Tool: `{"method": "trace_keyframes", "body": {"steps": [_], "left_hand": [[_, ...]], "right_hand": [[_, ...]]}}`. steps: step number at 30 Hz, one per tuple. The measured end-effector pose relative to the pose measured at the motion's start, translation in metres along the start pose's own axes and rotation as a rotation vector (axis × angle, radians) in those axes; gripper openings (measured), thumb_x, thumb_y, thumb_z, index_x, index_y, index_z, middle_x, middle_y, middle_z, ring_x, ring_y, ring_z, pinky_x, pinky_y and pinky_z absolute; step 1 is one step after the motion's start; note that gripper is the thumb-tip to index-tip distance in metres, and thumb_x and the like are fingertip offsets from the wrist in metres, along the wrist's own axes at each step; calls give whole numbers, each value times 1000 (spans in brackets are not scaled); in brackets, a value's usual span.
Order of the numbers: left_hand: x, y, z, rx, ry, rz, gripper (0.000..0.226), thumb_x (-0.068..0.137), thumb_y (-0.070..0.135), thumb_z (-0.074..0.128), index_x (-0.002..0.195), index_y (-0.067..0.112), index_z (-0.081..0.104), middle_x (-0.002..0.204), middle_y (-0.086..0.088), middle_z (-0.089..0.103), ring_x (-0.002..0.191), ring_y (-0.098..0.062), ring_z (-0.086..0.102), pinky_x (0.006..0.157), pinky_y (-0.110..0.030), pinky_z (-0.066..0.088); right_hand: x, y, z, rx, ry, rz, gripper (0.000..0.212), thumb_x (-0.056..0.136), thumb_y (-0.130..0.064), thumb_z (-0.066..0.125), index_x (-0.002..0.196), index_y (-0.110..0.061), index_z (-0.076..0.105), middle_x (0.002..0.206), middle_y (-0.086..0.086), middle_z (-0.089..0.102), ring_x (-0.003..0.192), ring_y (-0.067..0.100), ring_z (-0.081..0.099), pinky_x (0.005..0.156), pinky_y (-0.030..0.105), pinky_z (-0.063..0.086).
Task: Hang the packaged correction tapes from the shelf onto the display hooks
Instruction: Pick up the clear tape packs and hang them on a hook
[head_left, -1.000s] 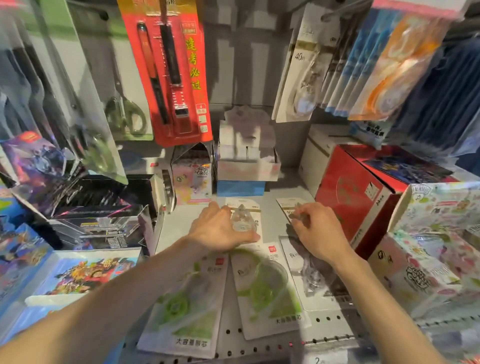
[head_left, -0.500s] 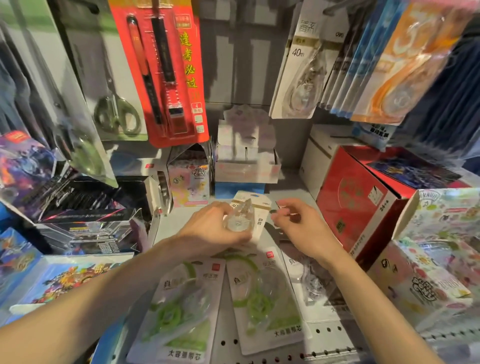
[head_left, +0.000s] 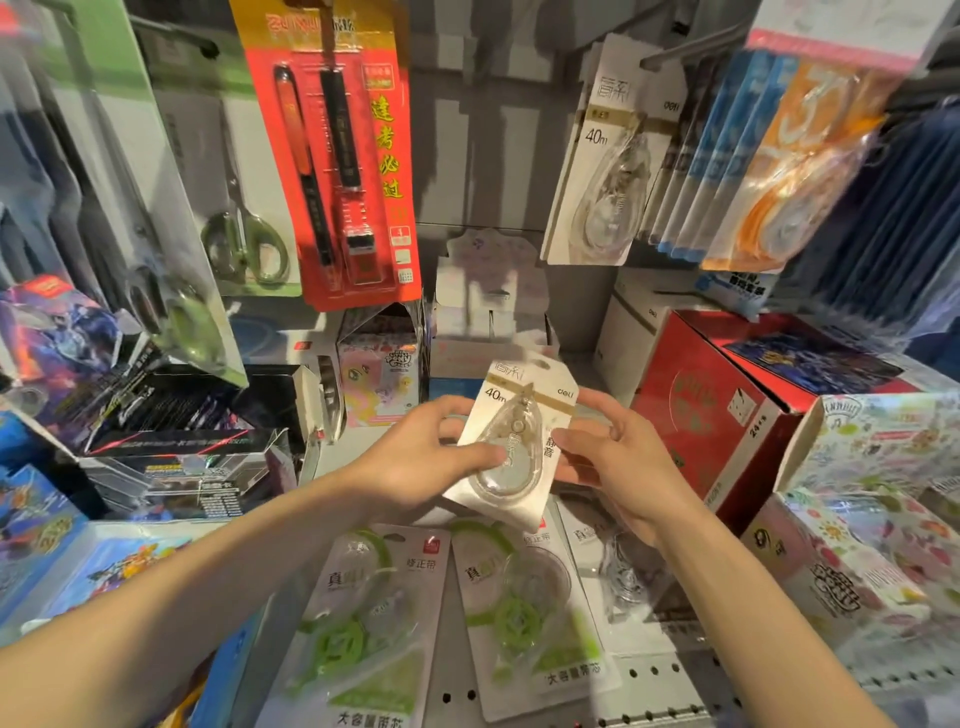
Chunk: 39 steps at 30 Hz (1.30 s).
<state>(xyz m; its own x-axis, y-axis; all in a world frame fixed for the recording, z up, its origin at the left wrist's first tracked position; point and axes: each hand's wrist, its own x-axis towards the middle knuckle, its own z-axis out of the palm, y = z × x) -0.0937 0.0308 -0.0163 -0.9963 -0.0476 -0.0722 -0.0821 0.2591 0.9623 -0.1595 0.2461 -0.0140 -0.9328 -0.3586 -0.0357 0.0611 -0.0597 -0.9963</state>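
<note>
Head view shows both hands holding one white 40m correction tape pack (head_left: 517, 441) in the air above the shelf (head_left: 457, 675). The left hand (head_left: 431, 457) pinches its left edge, thumb across the clear blister; the right hand (head_left: 618, 462) grips the right edge, fingers behind the card. The step in hand looks like carrying a picked-up pack toward hanging. A matching hung 40m pack (head_left: 613, 156) sits up and right of the held pack on a display hook (head_left: 691, 44). Next, the card's top slot needs raising to that hook's tip and sliding on. Two green correction tape packs (head_left: 374, 623) lie on the shelf below the held pack.
</note>
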Motion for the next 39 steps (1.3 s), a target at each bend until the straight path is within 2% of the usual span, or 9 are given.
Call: {"method": "trace_keyframes", "body": {"steps": [2, 7, 11, 14, 17, 27, 31, 35, 39], "left_hand": [[1, 2, 0, -84, -35, -3, 43, 88, 9, 79, 125, 15, 56, 104, -4, 81, 98, -24, 78, 93, -42, 60], [0, 7, -1, -39, -39, 38, 41, 90, 12, 77, 121, 17, 50, 86, 2, 83, 77, -7, 78, 61, -10, 53], [4, 9, -1, -50, 43, 66, 37, 91, 9, 75, 117, 17, 49, 70, 7, 79, 52, 2, 68, 46, -7, 44], [8, 7, -1, -80, 103, 44, 34, 91, 10, 75, 116, 18, 53, 74, 6, 80, 57, -2, 72, 48, -10, 47], [10, 3, -1, -51, 152, 34, 34, 89, 19, 79, 113, 24, 55, 83, 7, 82, 74, -8, 78, 65, -22, 57], [5, 10, 0, -155, 190, -5, 38, 87, 18, 81, 116, 18, 57, 76, 9, 81, 65, -7, 77, 51, -16, 52], [5, 17, 7, -169, 181, 28, 34, 87, 17, 80, 113, 17, 59, 67, 17, 77, 60, 1, 74, 49, -11, 50], [6, 25, 16, -213, 153, 25, 39, 87, 18, 81, 118, 16, 59, 90, 0, 83, 84, -14, 80, 79, -31, 63], [4, 28, 20, -282, 174, 54, 40, 87, 14, 81, 119, 14, 57, 95, -2, 83, 89, -17, 80, 83, -32, 61]], "right_hand": [[1, -7, -2, -45, -38, -40, 45, 95, 5, 63, 130, -24, 63, 101, 12, 82, 88, 25, 80, 69, 31, 63], [5, -11, -20, -350, 51, -167, 42, 98, -13, 65, 135, -32, 59, 105, -7, 81, 97, 5, 76, 79, 17, 58], [10, 4, -40, -893, 290, -166, 37, 100, -22, 63, 137, -21, 63, 132, 2, 66, 125, 21, 61, 107, 35, 46], [12, 25, -47, -1107, 195, -69, 23, 100, -25, 58, 120, -21, 70, 113, 10, 69, 106, 31, 64, 93, 36, 49], [14, 34, -50, -1200, 166, -17, 48, 99, -34, 62, 145, -22, 57, 126, 8, 71, 118, 33, 64, 95, 36, 49], [2, 14, -45, -923, 351, -232, 58, 90, -49, 71, 142, -27, 59, 131, -2, 65, 116, 18, 63, 93, 31, 47], [-15, 5, -34, -661, 293, -353, 53, 89, -49, 73, 138, -40, 57, 131, -19, 58, 114, -7, 56, 85, 9, 39], [-25, 3, -17, -600, 167, -390, 57, 85, -54, 76, 138, -45, 56, 126, -34, 54, 121, -18, 50, 94, 18, 46], [-26, 1, -8, -655, 88, -427, 60, 86, -65, 68, 142, -47, 55, 126, -33, 53, 125, -15, 48, 99, 7, 38]]}}
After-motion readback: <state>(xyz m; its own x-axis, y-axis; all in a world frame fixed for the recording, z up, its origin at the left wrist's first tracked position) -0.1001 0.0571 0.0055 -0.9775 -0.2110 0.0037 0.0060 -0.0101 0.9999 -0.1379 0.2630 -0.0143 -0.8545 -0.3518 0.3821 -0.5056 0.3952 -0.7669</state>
